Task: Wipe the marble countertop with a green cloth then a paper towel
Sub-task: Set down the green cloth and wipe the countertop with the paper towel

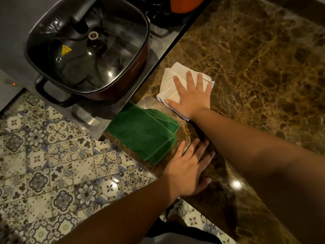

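Note:
My right hand (191,95) lies flat, fingers spread, pressing a white paper towel (169,83) onto the brown marble countertop (255,67) near the hob's edge. A folded green cloth (144,134) lies on the countertop's left corner, partly over the hob's edge, with nothing holding it. Just below the cloth, my left hand (188,166) rests flat on the marble near the counter's front edge, fingers straight, a small gap between it and the cloth.
A square black pot with a glass lid (88,50) stands on the steel hob (158,44) left of the marble. An orange vessel (186,3) sits at the top edge. Patterned floor tiles (52,164) lie below the counter.

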